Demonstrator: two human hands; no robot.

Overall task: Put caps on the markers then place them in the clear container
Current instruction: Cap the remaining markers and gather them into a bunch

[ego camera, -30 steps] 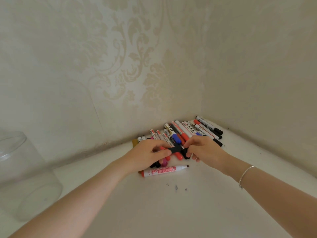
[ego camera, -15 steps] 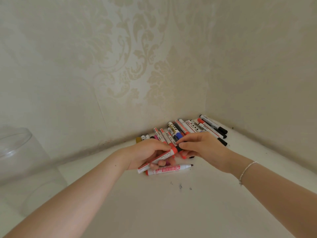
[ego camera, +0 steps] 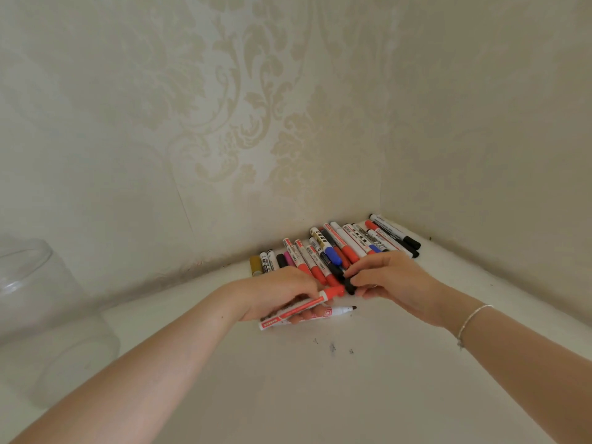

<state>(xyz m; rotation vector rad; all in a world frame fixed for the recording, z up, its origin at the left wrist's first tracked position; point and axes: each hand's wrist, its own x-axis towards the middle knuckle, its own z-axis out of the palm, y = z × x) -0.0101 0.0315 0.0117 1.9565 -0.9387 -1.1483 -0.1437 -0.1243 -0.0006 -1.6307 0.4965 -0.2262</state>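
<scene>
Left hand's grip (ego camera: 282, 296) holds red marker (ego camera: 301, 309); right hand (ego camera: 389, 277) pinches black cap (ego camera: 349, 287).

I see a white table (ego camera: 320, 395) carrying a pile of markers (ego camera: 339, 248) in the corner, an uncapped marker (ego camera: 339, 311), and a clear container (ego camera: 48, 322) at left.
</scene>
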